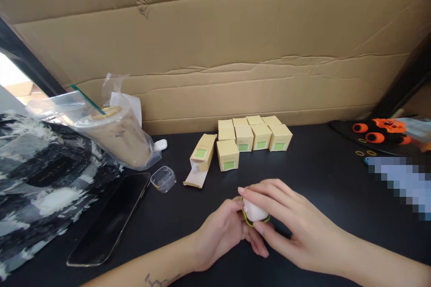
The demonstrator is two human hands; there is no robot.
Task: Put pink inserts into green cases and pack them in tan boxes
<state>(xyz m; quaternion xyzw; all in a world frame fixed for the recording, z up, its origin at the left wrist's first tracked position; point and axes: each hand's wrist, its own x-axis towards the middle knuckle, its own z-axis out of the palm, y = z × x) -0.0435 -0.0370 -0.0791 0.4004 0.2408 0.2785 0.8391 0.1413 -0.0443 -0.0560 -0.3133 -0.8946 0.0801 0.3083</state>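
Note:
Both my hands meet low in the middle of the black table (330, 179). My left hand (220, 233) and my right hand (289, 224) are closed together round a small white object with a green-yellow band (255, 213). The fingers cover most of it. Just beyond them stand several small tan boxes with green labels (251, 136). One open tan box (202, 157) lies tipped on its side to their left. A small clear plastic cap (163, 178) rests left of that.
A dark phone (111, 219) lies at the left front. An iced drink in a plastic bag (114, 132) leans behind it, beside a black-and-white patterned cloth (40, 179). A cardboard wall (215, 54) closes the back. An orange toy car (384, 130) sits far right.

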